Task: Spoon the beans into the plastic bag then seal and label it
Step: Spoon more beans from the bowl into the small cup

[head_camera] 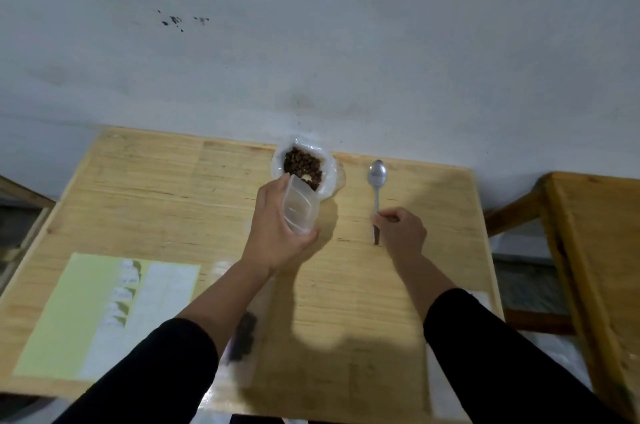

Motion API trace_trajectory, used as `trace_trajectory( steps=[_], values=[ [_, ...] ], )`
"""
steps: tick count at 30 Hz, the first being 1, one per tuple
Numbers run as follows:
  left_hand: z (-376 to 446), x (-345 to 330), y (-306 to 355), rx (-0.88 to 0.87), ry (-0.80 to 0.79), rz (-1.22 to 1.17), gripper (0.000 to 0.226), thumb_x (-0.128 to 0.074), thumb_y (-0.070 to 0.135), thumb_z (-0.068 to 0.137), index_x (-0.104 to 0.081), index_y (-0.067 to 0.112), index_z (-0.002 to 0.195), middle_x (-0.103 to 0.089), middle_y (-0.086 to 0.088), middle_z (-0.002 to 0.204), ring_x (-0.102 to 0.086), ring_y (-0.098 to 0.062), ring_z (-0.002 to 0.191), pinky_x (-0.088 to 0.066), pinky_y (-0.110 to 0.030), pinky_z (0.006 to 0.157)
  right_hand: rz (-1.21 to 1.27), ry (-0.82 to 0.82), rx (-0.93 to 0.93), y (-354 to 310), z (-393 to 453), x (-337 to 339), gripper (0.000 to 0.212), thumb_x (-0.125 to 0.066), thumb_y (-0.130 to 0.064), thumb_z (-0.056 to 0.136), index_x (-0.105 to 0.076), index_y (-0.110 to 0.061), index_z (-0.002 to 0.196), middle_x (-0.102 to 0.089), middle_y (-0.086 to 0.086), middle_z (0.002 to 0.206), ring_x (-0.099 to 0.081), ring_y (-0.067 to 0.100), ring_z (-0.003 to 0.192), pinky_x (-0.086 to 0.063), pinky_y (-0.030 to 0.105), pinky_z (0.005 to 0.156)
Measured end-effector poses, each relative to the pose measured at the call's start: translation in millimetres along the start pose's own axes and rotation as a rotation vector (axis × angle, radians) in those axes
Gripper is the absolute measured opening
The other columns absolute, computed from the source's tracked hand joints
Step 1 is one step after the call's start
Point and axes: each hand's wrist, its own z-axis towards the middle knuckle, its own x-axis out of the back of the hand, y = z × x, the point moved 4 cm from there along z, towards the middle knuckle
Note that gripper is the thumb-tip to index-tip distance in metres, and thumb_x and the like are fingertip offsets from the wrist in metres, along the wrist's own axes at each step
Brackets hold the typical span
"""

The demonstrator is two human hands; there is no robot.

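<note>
An open clear plastic bag [333, 170] holding brown beans [301, 162] stands at the table's far edge. My left hand [273, 233] grips an empty clear plastic container [299, 207], tilted with its mouth at the bag's near side. A metal spoon [376, 177] lies flat on the table to the right of the bag, bowl pointing away from me. My right hand [403, 231] pinches the spoon's handle near its end. A green and white label sheet [104, 312] lies at the near left.
The wooden table [156, 201] stands against a pale wall. A blurred dark object [245, 337] on clear plastic lies under my left forearm. Something white [483, 297] peeks out beside my right sleeve. A second wooden table [595, 267] stands to the right.
</note>
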Motion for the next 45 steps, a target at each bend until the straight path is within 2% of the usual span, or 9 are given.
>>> trace_trajectory(
  steps=[4, 7, 13, 21, 27, 32, 36, 39, 45],
  values=[
    [-3.4, -5.8, 8.8, 0.012, 0.015, 0.005, 0.099, -0.085, 0.025, 0.062, -0.028, 0.015, 0.142, -0.034, -0.004, 0.135, -0.028, 0.000, 0.117, -0.024, -0.010, 0.098, -0.032, -0.054, 0.081, -10.5, -2.0, 3.4, 0.022, -0.063, -0.028, 0.084, -0.069, -0.009, 0.076, -0.064, 0.006, 0.071, -0.055, 0.019, 0.071, -0.039, 0.027, 0.070],
    [-6.0, -9.0, 16.7, -0.016, 0.043, 0.010, 0.098, -0.086, 0.024, 0.061, -0.030, 0.010, 0.141, -0.035, -0.007, 0.136, -0.031, -0.007, 0.122, -0.021, -0.005, 0.097, 0.254, -0.217, 0.123, -27.0, -19.0, 4.0, 0.023, -0.065, -0.030, 0.085, -0.069, -0.011, 0.073, -0.065, 0.010, 0.067, -0.060, 0.018, 0.061, -0.050, 0.034, 0.067],
    [-12.5, -10.0, 38.1, -0.069, 0.033, -0.016, 0.103, -0.078, 0.048, 0.060, -0.029, 0.008, 0.141, -0.035, -0.005, 0.135, -0.027, -0.005, 0.123, -0.026, -0.016, 0.101, 0.491, -0.598, 0.267, -74.3, -59.5, 10.5, 0.008, -0.064, -0.015, 0.086, -0.072, -0.017, 0.084, -0.061, 0.002, 0.071, -0.055, 0.007, 0.063, -0.049, 0.019, 0.061],
    [-19.3, 17.4, 51.4, -0.083, -0.132, -0.065, 0.132, -0.081, 0.060, 0.038, -0.018, 0.017, 0.146, -0.024, 0.009, 0.134, -0.020, 0.006, 0.120, -0.019, -0.013, 0.104, 0.303, -0.515, 0.346, -100.6, -72.8, 27.3, 0.009, -0.066, -0.015, 0.082, -0.071, -0.007, 0.080, -0.060, 0.007, 0.067, -0.053, 0.009, 0.056, -0.046, 0.019, 0.060],
    [-30.9, 63.2, 38.2, -0.098, -0.083, -0.128, 0.083, -0.080, 0.030, 0.069, -0.036, 0.017, 0.139, -0.039, 0.006, 0.118, -0.039, -0.004, 0.108, -0.030, -0.001, 0.087, 0.267, -0.492, 0.370, -125.7, -110.3, 24.1, 0.013, -0.066, -0.014, 0.082, -0.068, -0.019, 0.070, -0.061, -0.004, 0.066, -0.054, 0.001, 0.059, -0.042, 0.016, 0.063],
    [-42.3, 102.6, 23.6, -0.044, 0.030, -0.247, 0.014, -0.064, 0.021, 0.087, -0.052, 0.024, 0.092, -0.057, 0.011, 0.081, -0.055, -0.007, 0.076, -0.040, -0.005, 0.066, 0.388, -0.470, 0.345, -135.4, -152.7, 15.7, 0.013, -0.060, -0.016, 0.089, -0.070, -0.009, 0.086, -0.065, -0.004, 0.079, -0.053, -0.018, 0.067, -0.044, 0.003, 0.068],
    [-55.2, 115.0, 5.7, 0.039, 0.087, -0.345, 0.009, -0.057, 0.022, 0.091, -0.050, 0.020, 0.086, -0.061, -0.002, 0.080, -0.058, -0.017, 0.074, -0.042, -0.011, 0.066, 0.620, -0.437, 0.290, -121.0, -179.3, 5.9, 0.012, -0.060, -0.017, 0.088, -0.066, -0.016, 0.099, -0.069, 0.003, 0.093, -0.064, 0.014, 0.088, -0.052, 0.027, 0.087],
    [-64.1, 121.0, -10.6, 0.154, 0.115, -0.468, 0.008, -0.059, 0.024, 0.090, -0.052, 0.020, 0.091, -0.062, -0.004, 0.086, -0.062, -0.028, 0.085, -0.052, -0.038, 0.082, 0.620, -0.337, 0.340, -110.4, -195.1, 0.0, 0.025, -0.064, -0.004, 0.084, -0.058, -0.022, 0.100, -0.066, 0.008, 0.081, -0.062, 0.019, 0.078, -0.051, 0.036, 0.085],
    [-72.9, 141.2, -12.0, 0.037, 0.032, -0.427, 0.027, -0.058, 0.018, 0.090, -0.047, 0.037, 0.105, -0.060, 0.003, 0.092, -0.061, -0.020, 0.083, -0.050, -0.025, 0.074, 0.531, -0.248, 0.425, -118.9, -211.5, -4.3, 0.019, -0.063, -0.005, 0.086, -0.057, -0.023, 0.087, -0.063, 0.000, 0.076, -0.058, 0.006, 0.071, -0.048, 0.020, 0.068]
  ],
)
